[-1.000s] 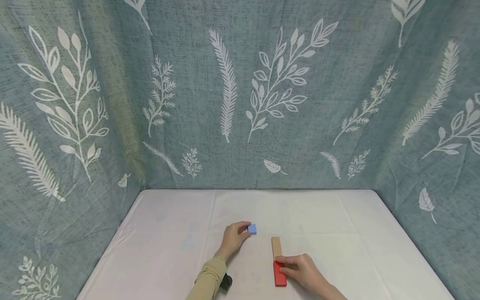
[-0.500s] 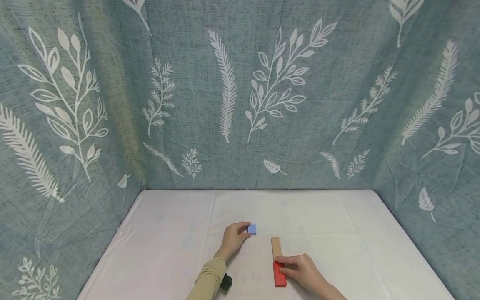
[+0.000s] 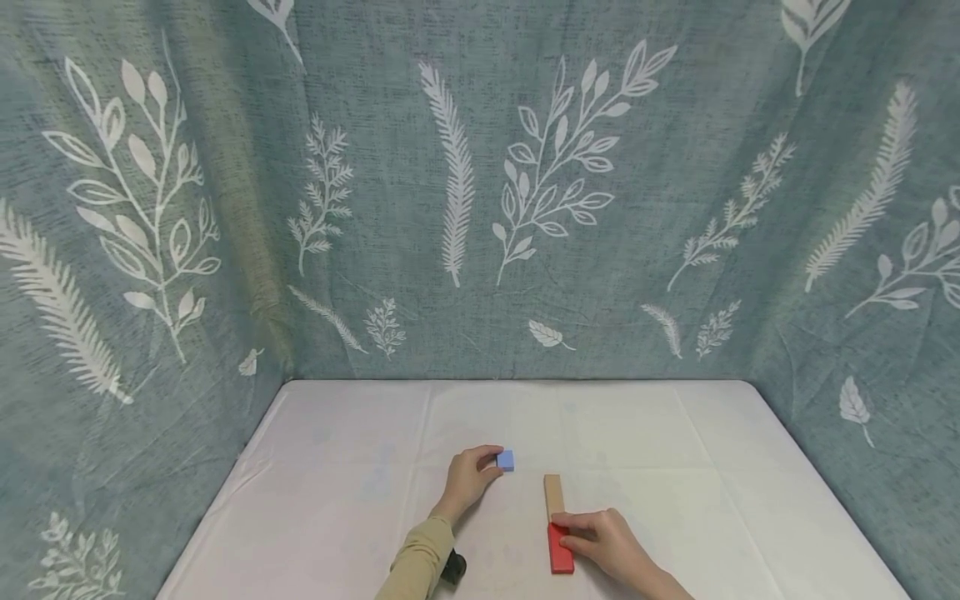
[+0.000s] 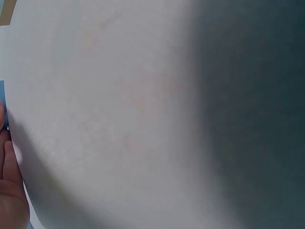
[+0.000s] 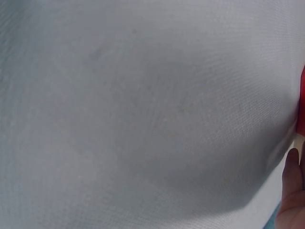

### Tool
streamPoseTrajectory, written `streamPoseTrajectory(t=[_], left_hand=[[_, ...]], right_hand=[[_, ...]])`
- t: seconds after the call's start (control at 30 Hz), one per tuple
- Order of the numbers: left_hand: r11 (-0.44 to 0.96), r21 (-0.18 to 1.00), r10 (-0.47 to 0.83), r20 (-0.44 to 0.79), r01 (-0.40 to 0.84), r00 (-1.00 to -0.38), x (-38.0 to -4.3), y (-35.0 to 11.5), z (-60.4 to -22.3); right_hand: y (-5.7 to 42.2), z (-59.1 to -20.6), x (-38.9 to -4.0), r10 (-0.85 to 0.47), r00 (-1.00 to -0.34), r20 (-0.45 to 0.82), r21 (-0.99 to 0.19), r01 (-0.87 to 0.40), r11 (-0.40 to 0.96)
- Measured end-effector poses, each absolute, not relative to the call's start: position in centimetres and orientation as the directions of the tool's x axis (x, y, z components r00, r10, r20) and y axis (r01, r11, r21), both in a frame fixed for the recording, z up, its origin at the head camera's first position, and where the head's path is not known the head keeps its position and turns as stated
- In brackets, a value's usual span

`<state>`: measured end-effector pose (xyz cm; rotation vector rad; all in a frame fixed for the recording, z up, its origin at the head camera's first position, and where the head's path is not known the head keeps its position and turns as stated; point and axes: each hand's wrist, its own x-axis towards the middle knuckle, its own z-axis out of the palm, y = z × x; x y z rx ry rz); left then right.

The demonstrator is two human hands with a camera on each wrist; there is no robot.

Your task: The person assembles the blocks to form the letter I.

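A small light-blue block (image 3: 506,461) lies on the white-covered table, left of centre in the head view. My left hand (image 3: 467,483) holds it by its left side between thumb and forefinger. Nearer to me, a red block (image 3: 560,557) lies lengthwise, with a tan wooden strip (image 3: 553,496) running away from its far end. The thumb and forefinger of my right hand (image 3: 609,542) pinch the red block near where it meets the strip. In the right wrist view only an edge of the red block (image 5: 301,105) shows, above the fingers.
A black device (image 3: 454,567) sits by the left sleeve (image 3: 422,550). Wrinkled white cloth (image 3: 675,467) covers the table, and a teal curtain (image 3: 480,333) with white leaf prints hangs behind and at both sides.
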<state>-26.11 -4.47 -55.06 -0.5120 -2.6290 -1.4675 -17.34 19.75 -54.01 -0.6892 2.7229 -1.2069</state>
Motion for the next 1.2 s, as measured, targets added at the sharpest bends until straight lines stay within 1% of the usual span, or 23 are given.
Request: streamPoseTrajectory(t=[0.53, 0.77, 0.97, 1.2], left_hand=[[0.482, 0.813, 0.225, 0.246, 0.327, -0.943, -25.6, -4.7, -55.1], [0.457, 0.829, 0.216, 0.247, 0.322, -0.945, -25.9, -4.6, -54.5], [0.415, 0.856, 0.215, 0.237, 0.308, -0.948, -26.7, -4.6, -53.7], [0.386, 0.859, 0.194, 0.282, 0.337, -0.940, -27.5, -4.6, -51.9]], right_hand=[[19.7, -54.2, -17.3, -0.436, -0.894, 0.102, -0.726, -0.366, 0.581], [19.9, -54.2, -17.3, -0.445, -0.886, 0.130, -0.716, -0.394, 0.576], [19.8, -54.2, -17.4, -0.445, -0.887, 0.121, -0.714, -0.390, 0.581], [19.8, -54.1, -17.2, -0.440, -0.887, 0.136, -0.704, -0.399, 0.587]])
